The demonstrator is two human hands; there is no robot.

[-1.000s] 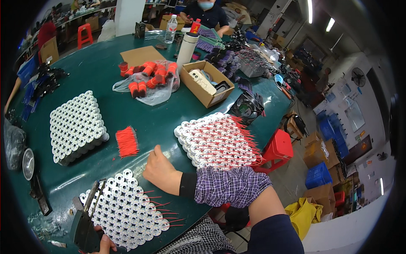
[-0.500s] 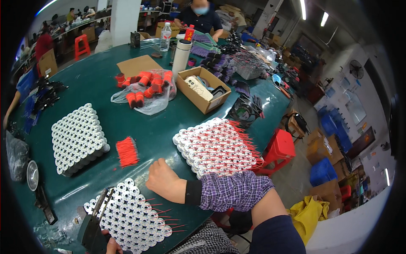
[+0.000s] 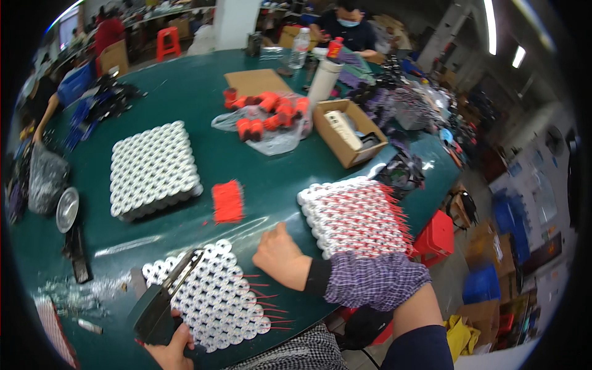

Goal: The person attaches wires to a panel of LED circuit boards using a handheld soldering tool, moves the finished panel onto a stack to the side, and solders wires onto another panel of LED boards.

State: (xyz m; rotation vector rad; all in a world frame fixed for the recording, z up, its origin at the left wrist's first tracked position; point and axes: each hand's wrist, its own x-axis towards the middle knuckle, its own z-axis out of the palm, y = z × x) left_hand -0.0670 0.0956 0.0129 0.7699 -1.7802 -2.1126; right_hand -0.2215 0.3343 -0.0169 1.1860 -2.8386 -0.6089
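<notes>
My right hand (image 3: pixel 279 254) rests on the green table (image 3: pixel 185 98) beside a block of white cylinders (image 3: pixel 214 295), fingers curled with what looks like thin red straws at the fingertips. Several red straws stick out of this block's right side. My left hand (image 3: pixel 169 353) holds a dark tool (image 3: pixel 161 303) lying against the block's left edge. A small pile of red straws (image 3: pixel 227 201) lies just beyond. A second block (image 3: pixel 356 216) on the right is full of red straws. A third block (image 3: pixel 153 168) of plain white cylinders stands on the left.
An open cardboard box (image 3: pixel 348 131), a clear bag of red-orange caps (image 3: pixel 271 114) and a white bottle (image 3: pixel 324 79) stand further back. A round metal lid (image 3: pixel 66 208) lies on the left. Another person (image 3: pixel 345 24) sits across the table. A red stool (image 3: pixel 435 237) stands off the right edge.
My right hand has slid slightly right and away from the near block. The view has shifted a little; the blocks have stayed put.
</notes>
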